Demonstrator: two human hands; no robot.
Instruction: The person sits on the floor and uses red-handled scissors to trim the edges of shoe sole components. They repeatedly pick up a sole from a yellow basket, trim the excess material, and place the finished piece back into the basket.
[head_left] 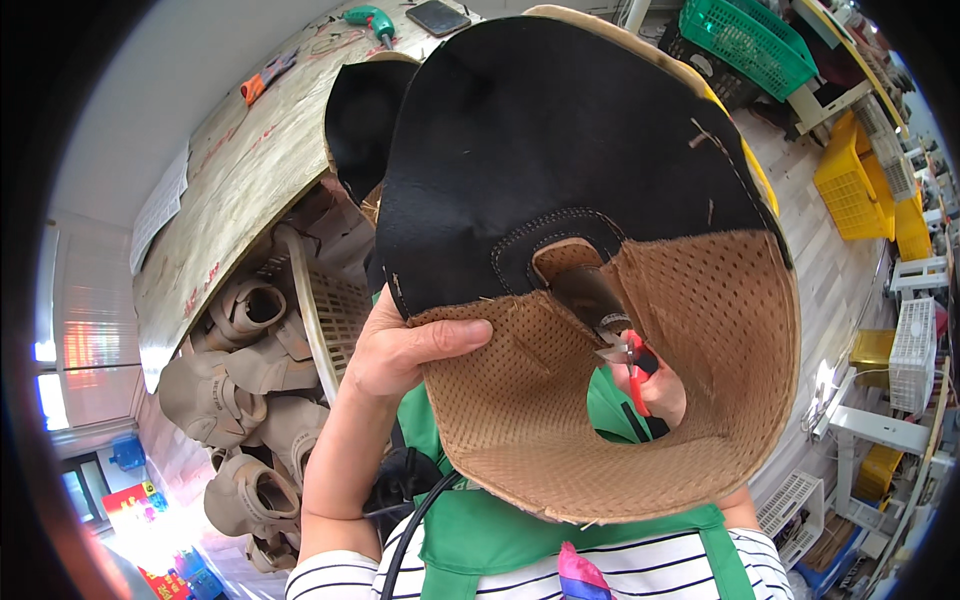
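The workpiece, a shoe upper with a black panel joined to tan perforated lining, is raised in front of the wearer's chest, to the right of the bench. Its wide opening faces the wearer's head.

Hands: the left hand grips the left edge, thumb flat on the lining; its fingers are hidden behind the material. The right hand shows only in part, through the smaller opening, and appears closed around red-handled snips. Whether the blades are parted cannot be told.

Step in hand: most likely the trimming of thread ends, as loose ends project from the seams and edges. The next cut calls for a steady left grip, the material spread flat, and the blade tips directed at the thread and clear of the lining.

Containers: a pale slatted basket stands below the bench edge. Beige shoes are heaped at its left; the view does not settle whether all lie inside it. At upper right is a green crate; below it, a yellow crate. White crates stand farther down the right side, their contents too small to identify.
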